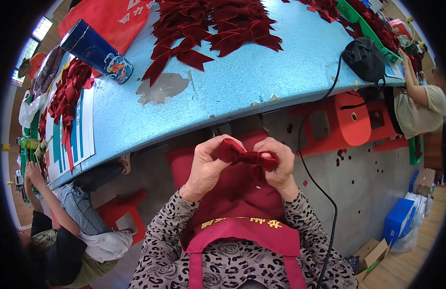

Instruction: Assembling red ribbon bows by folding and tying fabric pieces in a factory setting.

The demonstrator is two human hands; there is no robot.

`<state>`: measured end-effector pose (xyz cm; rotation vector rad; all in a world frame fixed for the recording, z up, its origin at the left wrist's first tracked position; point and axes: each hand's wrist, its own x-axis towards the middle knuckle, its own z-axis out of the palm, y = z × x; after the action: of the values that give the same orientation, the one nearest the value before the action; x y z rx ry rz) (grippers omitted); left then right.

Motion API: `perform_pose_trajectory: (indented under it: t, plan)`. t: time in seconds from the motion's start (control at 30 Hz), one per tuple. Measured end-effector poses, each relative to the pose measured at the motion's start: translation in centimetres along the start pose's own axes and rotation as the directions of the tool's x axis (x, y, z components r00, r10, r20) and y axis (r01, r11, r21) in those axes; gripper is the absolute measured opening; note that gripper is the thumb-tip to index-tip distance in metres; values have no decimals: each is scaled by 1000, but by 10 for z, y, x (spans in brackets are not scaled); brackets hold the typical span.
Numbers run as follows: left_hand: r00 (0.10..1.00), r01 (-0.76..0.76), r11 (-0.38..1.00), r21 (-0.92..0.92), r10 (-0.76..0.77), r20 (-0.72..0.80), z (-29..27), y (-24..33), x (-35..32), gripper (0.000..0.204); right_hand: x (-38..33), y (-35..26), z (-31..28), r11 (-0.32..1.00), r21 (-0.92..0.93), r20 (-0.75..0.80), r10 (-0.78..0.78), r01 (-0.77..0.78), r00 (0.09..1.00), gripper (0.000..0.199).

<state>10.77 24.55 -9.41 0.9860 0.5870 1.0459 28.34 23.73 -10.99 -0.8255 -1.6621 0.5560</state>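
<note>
Fingers [273, 146] of left hand [207, 164] and right hand [282, 166] grip opposite ends; blue counter [290, 67] above, bow rows [244, 33] upper centre, held red bow [254, 158] mid-frame. Best tug both loops [226, 150] evenly, keeping the knot [239, 157] centred.

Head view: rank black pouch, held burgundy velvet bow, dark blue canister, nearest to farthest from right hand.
1. Held burgundy velvet bow: touching right hand.
2. Black pouch: blue tabletop, right side.
3. Dark blue canister: tabletop, left side.
</note>
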Motion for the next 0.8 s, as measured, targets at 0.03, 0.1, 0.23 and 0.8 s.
perform_pose_trajectory:
  t: [0.03,0.1,0.23,0.8]
  plan:
    - [999,7,996,-91,-10,-31,3,-3,1,15,-2,2,0,1000,-3,-1,2,-2,1000,12]
    - [997,70,987,-144,-75,-34,6,-5,3,15,-7,4,2,992,66,-53,115,-111,992,9]
    - [979,186,955,-232,-199,-34,8,-8,6,14,-7,9,-3,983,79,-61,171,-166,983,6]
    - [956,-178,810,559,278,-98,7,-29,-6,10,-7,-15,8,650,272,188,687,-709,702,5]
